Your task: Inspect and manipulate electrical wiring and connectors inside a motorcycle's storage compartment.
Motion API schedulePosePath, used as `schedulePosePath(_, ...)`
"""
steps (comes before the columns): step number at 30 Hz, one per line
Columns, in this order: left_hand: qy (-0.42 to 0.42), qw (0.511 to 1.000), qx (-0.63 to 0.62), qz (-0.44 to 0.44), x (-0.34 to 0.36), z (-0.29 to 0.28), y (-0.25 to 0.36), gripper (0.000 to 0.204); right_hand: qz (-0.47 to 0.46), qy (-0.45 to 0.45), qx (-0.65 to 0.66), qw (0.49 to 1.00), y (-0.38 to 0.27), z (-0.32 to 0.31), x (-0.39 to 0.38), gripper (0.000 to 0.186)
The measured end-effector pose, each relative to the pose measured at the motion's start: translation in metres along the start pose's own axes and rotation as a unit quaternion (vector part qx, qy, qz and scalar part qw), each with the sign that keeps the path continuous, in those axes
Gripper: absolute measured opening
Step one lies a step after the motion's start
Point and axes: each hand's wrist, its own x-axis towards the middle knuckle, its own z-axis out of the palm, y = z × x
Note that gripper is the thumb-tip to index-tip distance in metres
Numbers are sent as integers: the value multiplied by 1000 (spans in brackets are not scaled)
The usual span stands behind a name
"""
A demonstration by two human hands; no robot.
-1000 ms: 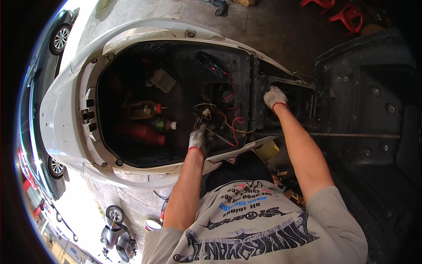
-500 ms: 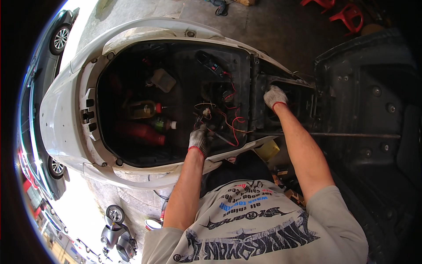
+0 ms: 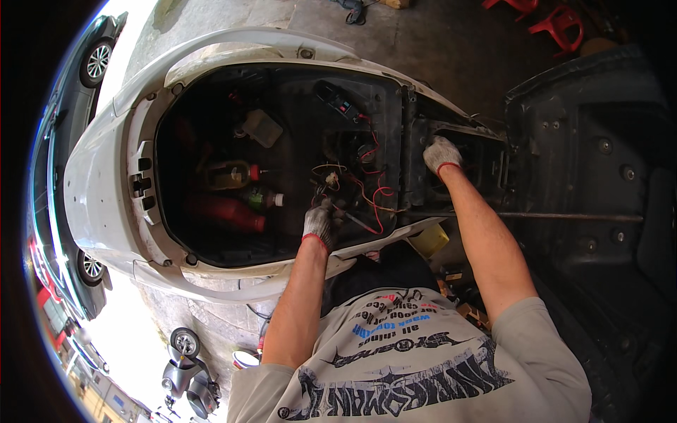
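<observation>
My left hand point(image 3: 319, 224), in a grimy knit glove, is closed on dark wiring point(image 3: 324, 199) inside the black storage compartment point(image 3: 233, 77) of a white scooter point(image 3: 99, 211); its fingertips are partly hidden. Red and pale wires point(image 3: 374, 190) and a pale connector point(image 3: 331, 180) lie just beyond it. My right hand point(image 3: 441, 154), gloved too, has curled fingers on the dark recess point(image 3: 479, 148) right of the compartment; what they hold is hidden. A black meter-like device point(image 3: 338, 102) with a red lead, bottles point(image 3: 226, 215) and a translucent container point(image 3: 262, 127) lie in the compartment.
The raised black seat underside point(image 3: 578, 162) fills the right, with a metal rod point(image 3: 564, 216) across it. Red chairs point(image 3: 557, 29) and a power tool point(image 3: 352, 10) are on the floor beyond. A parked car point(image 3: 88, 176) and another scooter point(image 3: 185, 381) stand at left.
</observation>
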Motion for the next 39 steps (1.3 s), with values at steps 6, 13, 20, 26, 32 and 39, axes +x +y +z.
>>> schedulePosePath(6,-1,1000,-21,7,1,-2,-1,20,-22,-25,-33,999,-6,-14,-10,35)
schedulePosePath(13,-3,1000,-2,10,0,-2,-1,20,-23,-25,-26,999,-3,-11,-7,33)
schedulePosePath(20,-13,1000,-9,18,5,-4,-5,21,-48,-33,-80,995,-1,-9,-7,31)
schedulePosePath(26,-17,1000,-8,8,8,-8,-6,20,-24,14,-39,999,-4,-1,-6,29)
schedulePosePath(32,-20,1000,-17,13,8,-12,-8,19,-64,-13,-94,993,-9,-9,-9,29)
schedulePosePath(39,-25,1000,3,12,4,0,-3,19,-116,40,-158,980,13,26,10,29)
